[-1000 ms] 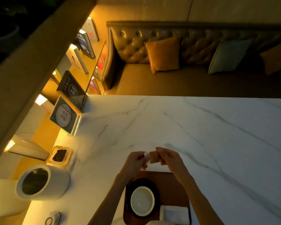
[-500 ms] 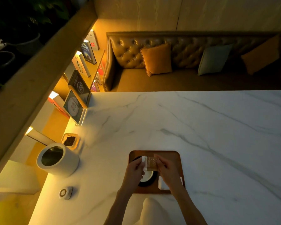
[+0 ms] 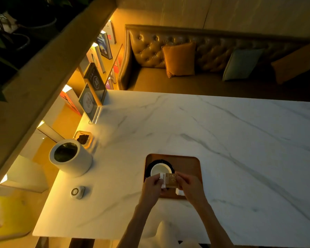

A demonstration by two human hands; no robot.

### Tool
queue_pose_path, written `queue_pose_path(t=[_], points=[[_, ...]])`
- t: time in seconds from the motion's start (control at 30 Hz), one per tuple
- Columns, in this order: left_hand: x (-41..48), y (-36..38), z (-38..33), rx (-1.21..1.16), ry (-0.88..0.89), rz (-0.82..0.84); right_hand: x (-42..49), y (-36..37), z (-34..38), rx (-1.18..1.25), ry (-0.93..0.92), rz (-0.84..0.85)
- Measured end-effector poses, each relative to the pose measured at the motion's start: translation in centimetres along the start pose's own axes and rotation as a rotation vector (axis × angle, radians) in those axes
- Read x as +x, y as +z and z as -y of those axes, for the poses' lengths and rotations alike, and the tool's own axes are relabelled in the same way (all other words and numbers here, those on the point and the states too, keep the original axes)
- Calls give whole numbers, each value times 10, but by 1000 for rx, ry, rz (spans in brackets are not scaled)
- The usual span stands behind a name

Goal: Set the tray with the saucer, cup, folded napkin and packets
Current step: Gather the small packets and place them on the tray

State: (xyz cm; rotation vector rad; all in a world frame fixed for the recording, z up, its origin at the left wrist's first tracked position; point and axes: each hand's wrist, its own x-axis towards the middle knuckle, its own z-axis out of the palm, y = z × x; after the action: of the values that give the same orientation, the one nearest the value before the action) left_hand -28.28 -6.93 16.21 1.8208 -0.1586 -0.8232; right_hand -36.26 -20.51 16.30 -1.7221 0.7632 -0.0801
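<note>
- Head view: brown rounded wooden tray [image 3: 190, 162] sits on white marble table [image 3: 222, 140].
- Black round saucer [image 3: 148, 170] lies in the tray's left half; white cup [image 3: 159, 170] stands on it, nothing visible inside.
- Left hand [image 3: 153, 187] and right hand [image 3: 190, 187] both pinch small brown and white packets [image 3: 169, 180] above the tray, each grip closed on them.
- White folded napkin [image 3: 180, 192] mostly hidden under the right hand.
- White cylindrical pot [image 3: 71, 157] left of the tray, dark contents.

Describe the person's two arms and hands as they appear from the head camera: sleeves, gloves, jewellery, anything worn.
Both forearms come up from the bottom edge, bare all the way to it: no sleeves in view. The left hand and right hand wear no gloves. No watch, bracelet or ring shows in the dim amber light, though fine detail on the fingers is hard to make out.
</note>
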Motion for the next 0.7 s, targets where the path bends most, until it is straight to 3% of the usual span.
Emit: queue_pose_path(t=[0.2,0.43,0.7], points=[[16,16,-8,5,12,66,9,-24,6,-9,24,-2],[46,48,-19,-226,-83,120,36,-70,-9,103,186,-66],[97,99,-6,87,-117,44,84,-98,-50,45,343,-36]])
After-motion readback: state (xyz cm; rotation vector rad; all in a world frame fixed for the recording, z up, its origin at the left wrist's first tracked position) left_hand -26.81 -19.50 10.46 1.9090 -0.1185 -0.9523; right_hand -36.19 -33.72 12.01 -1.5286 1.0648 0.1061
